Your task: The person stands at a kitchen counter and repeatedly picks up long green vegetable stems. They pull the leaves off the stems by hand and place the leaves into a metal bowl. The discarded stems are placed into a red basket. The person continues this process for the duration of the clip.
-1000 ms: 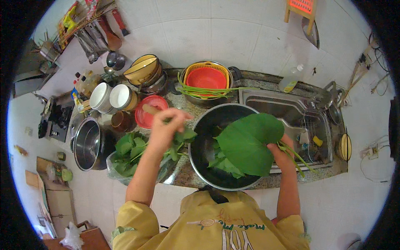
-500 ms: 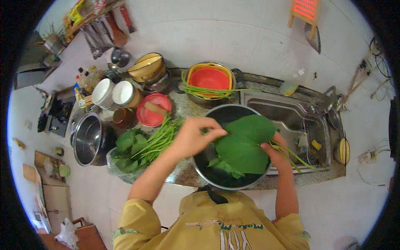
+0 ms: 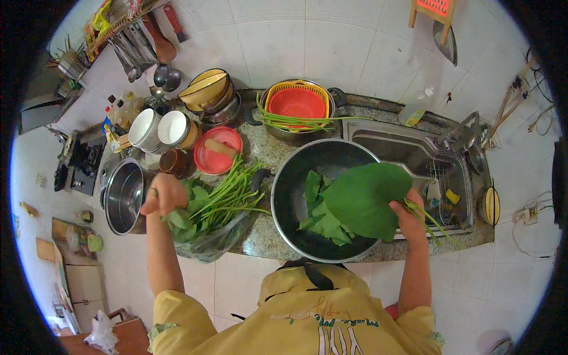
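My right hand grips the stems of a large green leaf, which spreads over the right part of a wide dark pan. The thin stems stick out past that hand toward the sink. Torn green leaf pieces lie in the pan. Over at the left, my left hand is closed, fingertips together, between a deep metal pot and a plastic bag of leafy greens. A speck of green shows at its fingers, too small to make out.
A metal sink adjoins the pan on the right. Behind the pan stands a pot with a red basket and long green stems across it. A red dish, white bowls and stacked yellow bowls stand at the back left.
My left hand has swung left, away from the leaf, to beside the metal pot. My right hand has shifted a little to the right with the leaf.
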